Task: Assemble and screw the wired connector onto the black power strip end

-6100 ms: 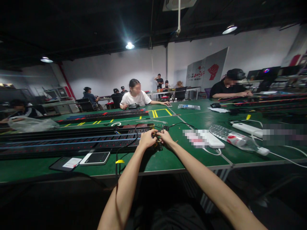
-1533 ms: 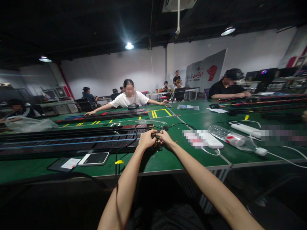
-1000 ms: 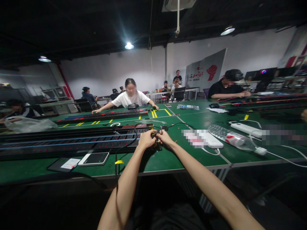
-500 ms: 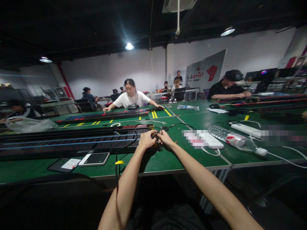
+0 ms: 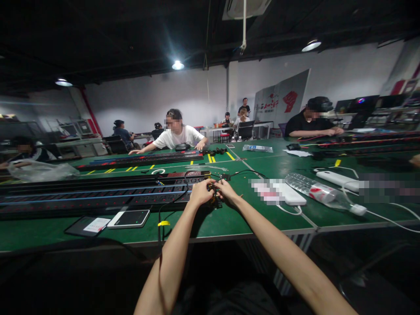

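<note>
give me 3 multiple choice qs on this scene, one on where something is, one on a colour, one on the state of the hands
1. Where does the plastic water bottle lie from the left hand and right hand?
A. to their left
B. to their right
C. between them

2. What colour is the tag on the black cable?
A. red
B. white
C. yellow

3. What are the hands doing?
A. both holding a small dark wired part
B. both lying flat and apart
C. both gripping the bottle

Answers:
1. B, the bottle lies on its side right of the hands.
2. C, the tag shows yellow.
3. A, both hands meet on the part.
</note>
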A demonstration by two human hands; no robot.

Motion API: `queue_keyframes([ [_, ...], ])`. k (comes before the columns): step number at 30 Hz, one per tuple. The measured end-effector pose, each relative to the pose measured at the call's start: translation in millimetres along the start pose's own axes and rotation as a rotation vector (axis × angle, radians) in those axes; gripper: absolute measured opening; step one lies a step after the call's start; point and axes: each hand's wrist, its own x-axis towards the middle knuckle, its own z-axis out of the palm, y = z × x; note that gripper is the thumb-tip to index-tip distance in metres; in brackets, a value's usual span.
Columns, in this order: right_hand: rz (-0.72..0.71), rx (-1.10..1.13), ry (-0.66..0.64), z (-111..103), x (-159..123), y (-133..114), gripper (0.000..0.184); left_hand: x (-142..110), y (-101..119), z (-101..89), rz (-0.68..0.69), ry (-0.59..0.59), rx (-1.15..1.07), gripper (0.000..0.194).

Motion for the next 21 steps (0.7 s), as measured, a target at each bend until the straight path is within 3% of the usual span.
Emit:
queue_keyframes([
  [4, -0.077, 0.009, -0.018, -0.5, -0.2, 2.7, 0.033, 0.1, -0.3, 0.3, -0.011, -0.005, -0.001, 0.043],
  [7, -0.059, -0.012, -0.025, 0.4, 0.2, 3.2, 0.027, 0.1, 0.0, 0.2, -0.011, -0.004, 0.003, 0.043],
  [13, -0.003, -0.109, 0.115, -5.2, 3.4, -2.4, 0.019, -0.2, 0.7, -0.7, -0.004, 0.002, 0.017, 0.044],
  [16, -0.13, -0.282, 0.197, -12.2, 0.4, -8.6, 0.031, -0.1, 1.2, -0.9, -0.02, 0.004, 0.029, 0.046],
  [21, -0.482, -0.561, 0.316, -17.1, -8.7, -20.9, 0.041, -0.1, 3.9, -2.5, -0.052, -0.003, 0.06, 0.046],
])
